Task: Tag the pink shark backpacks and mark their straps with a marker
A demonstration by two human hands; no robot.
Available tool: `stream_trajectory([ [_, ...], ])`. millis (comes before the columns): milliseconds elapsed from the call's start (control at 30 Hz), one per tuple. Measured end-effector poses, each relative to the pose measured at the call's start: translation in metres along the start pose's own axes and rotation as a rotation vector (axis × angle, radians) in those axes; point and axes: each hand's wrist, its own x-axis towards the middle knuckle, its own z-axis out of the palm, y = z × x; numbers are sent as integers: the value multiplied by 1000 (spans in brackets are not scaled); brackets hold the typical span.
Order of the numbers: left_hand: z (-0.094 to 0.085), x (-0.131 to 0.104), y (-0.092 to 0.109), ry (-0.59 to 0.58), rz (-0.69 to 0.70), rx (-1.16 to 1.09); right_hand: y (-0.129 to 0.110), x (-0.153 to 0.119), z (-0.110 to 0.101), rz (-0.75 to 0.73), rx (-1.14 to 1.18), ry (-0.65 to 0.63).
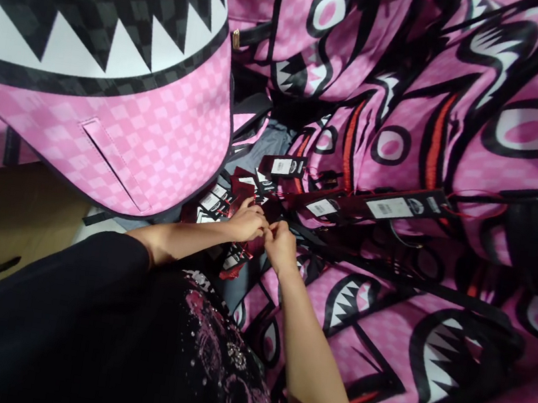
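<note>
My left hand [247,220] and my right hand [280,243] meet fingertip to fingertip near the middle of the view. Both are closed in a pinch; what lies between the fingers is too small to make out. Around them lie several black and red hang tags with white labels, such as a tag [209,202] left of my left hand and a red-edged tag [235,258] just below. More tags hang at the right on red cords, among them a long black tag [394,207] attached near a pink bag [515,178].
A large pink checkered bag [180,121] with a black, white-toothed mouth fills the upper left. Pink bags with eyes and teeth are packed at the right, with another bag [298,37] at the top. A cardboard box [8,216] stands at the lower left.
</note>
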Motion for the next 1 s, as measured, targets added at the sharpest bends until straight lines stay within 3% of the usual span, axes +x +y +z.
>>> stream_trajectory([
  [167,0,-9,-1,22,11,88,-3,-3,8,-10,15,-9],
  [467,14,-7,8,41,-60,103,-4,-7,3,-35,9,18],
  [833,18,-21,0,28,-140,281,-5,-17,21,23,84,76],
  [1000,15,-16,6,6,-48,251,-3,-19,17,25,102,90],
])
